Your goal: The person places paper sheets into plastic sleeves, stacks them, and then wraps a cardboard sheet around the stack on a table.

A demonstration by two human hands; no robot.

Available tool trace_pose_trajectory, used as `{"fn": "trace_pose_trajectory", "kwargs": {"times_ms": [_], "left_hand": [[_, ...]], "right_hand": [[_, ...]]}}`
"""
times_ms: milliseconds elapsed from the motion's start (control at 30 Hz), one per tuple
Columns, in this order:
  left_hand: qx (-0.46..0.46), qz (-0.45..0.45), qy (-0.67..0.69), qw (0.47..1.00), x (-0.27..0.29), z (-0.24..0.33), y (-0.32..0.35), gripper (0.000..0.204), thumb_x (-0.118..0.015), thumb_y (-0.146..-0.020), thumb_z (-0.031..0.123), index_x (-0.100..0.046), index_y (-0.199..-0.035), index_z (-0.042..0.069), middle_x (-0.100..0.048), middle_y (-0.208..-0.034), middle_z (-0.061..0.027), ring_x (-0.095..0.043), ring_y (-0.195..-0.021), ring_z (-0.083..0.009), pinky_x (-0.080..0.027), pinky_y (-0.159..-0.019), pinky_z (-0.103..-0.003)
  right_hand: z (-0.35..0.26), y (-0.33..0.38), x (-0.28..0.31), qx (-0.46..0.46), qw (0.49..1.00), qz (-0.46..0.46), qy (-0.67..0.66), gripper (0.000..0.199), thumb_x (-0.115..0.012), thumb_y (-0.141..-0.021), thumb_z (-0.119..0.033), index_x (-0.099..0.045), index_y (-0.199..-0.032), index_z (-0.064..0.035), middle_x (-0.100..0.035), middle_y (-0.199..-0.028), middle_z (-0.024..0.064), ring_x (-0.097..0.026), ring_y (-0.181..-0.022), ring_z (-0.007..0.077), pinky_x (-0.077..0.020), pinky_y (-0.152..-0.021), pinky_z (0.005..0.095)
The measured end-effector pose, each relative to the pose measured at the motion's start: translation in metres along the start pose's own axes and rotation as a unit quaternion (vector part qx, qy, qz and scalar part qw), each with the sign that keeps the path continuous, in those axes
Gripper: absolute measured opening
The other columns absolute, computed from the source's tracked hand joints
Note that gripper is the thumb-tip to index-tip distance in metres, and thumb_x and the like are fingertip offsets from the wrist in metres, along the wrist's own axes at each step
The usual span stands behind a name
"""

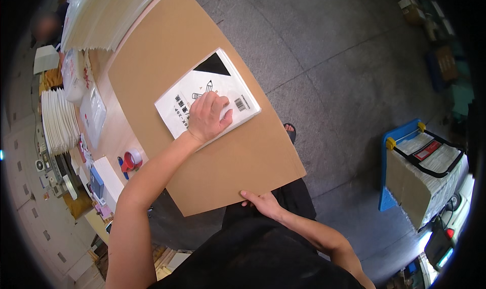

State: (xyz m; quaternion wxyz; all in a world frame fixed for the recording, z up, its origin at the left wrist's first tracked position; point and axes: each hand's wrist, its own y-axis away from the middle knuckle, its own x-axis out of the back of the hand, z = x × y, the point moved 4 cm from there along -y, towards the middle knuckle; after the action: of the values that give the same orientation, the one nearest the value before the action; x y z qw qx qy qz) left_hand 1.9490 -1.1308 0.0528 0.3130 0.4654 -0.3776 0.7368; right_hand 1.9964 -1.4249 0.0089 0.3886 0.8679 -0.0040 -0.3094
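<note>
A white sketch pad (177, 94), thick like a stack, lies tilted on a large brown board (152, 51). Its cover has a black corner, a pencil drawing and a barcode. On top of the cover rests my left hand (205, 117), fingers curled and thumb bent toward them; what they hold, if anything, is hidden. My right hand (260, 203) grips the board's near edge, thumb on the upper face and fingers underneath. The board's right side juts out past the table (121, 132) over the floor.
Left of the board are a red tape dispenser (132, 159), plastic bags (93, 118) and a stack of white sheets (55, 122). More sheets (101, 15) stand at the far end. A loaded blue trolley (387, 172) is on the floor at right. Another person's foot (290, 129) shows beside the board.
</note>
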Motion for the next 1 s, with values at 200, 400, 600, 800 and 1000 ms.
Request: {"fn": "trace_pose_trajectory", "kwargs": {"times_ms": [200, 400, 600, 800, 1000], "left_hand": [[0.008, 0.005, -0.020, 1.000, -0.003, 0.004, 0.001, 0.031, -0.070, -0.079, 0.019, -0.051, -0.104, 0.013, -0.049, -0.089, -0.0075, -0.055, -0.076, -0.0279, -0.047, -0.062, -0.040], [0.034, -0.012, -0.017, 0.999, -0.003, 0.011, 0.002, 0.031, -0.068, -0.079, 0.014, -0.051, -0.105, 0.011, -0.049, -0.090, -0.0085, -0.055, -0.079, -0.0296, -0.046, -0.065, -0.042], [0.043, -0.017, -0.020, 0.999, -0.004, 0.016, 0.007, 0.031, -0.069, -0.079, 0.016, -0.051, -0.103, 0.011, -0.049, -0.090, -0.0094, -0.054, -0.080, -0.0302, -0.046, -0.067, -0.043], [0.047, -0.014, -0.010, 0.999, 0.000, 0.015, 0.004, 0.028, -0.068, -0.079, 0.016, -0.052, -0.102, 0.009, -0.050, -0.090, -0.0101, -0.054, -0.079, -0.0315, -0.046, -0.067, -0.043], [0.085, -0.010, 0.037, 0.996, 0.000, 0.005, 0.004, 0.021, -0.068, -0.084, 0.016, -0.055, -0.100, 0.011, -0.052, -0.087, -0.0082, -0.057, -0.078, -0.0305, -0.047, -0.066, -0.042]], "right_hand": [[-0.022, 0.018, -0.004, -0.002, 1.000, 0.007, -0.002, 0.030, -0.064, -0.100, -0.023, -0.066, -0.112, 0.0041, -0.071, -0.101, 0.0090, -0.067, -0.072, 0.0138, -0.0541, -0.069, 0.0285], [-0.057, 0.035, -0.031, 0.064, 0.998, 0.020, 0.021, 0.028, -0.062, -0.100, -0.022, -0.066, -0.108, 0.0047, -0.073, -0.091, 0.0098, -0.070, -0.064, 0.0155, -0.0547, -0.060, 0.0303], [-0.100, 0.039, -0.062, 0.054, 0.993, -0.013, 0.107, 0.035, -0.055, -0.102, -0.030, -0.069, -0.103, 0.0023, -0.074, -0.076, 0.0108, -0.074, -0.068, 0.0186, -0.0559, -0.064, 0.0300], [-0.177, 0.005, -0.102, 0.079, 0.974, -0.084, 0.194, 0.043, -0.053, -0.103, -0.034, -0.069, -0.097, 0.0048, -0.073, -0.085, 0.0141, -0.073, -0.077, 0.0260, -0.0562, -0.074, 0.0351], [-0.171, -0.004, -0.063, 0.240, 0.909, -0.157, 0.304, 0.033, -0.066, -0.096, -0.029, -0.067, -0.113, -0.0006, -0.070, -0.107, 0.0170, -0.068, -0.099, 0.0291, -0.0538, -0.087, 0.0394]]}}
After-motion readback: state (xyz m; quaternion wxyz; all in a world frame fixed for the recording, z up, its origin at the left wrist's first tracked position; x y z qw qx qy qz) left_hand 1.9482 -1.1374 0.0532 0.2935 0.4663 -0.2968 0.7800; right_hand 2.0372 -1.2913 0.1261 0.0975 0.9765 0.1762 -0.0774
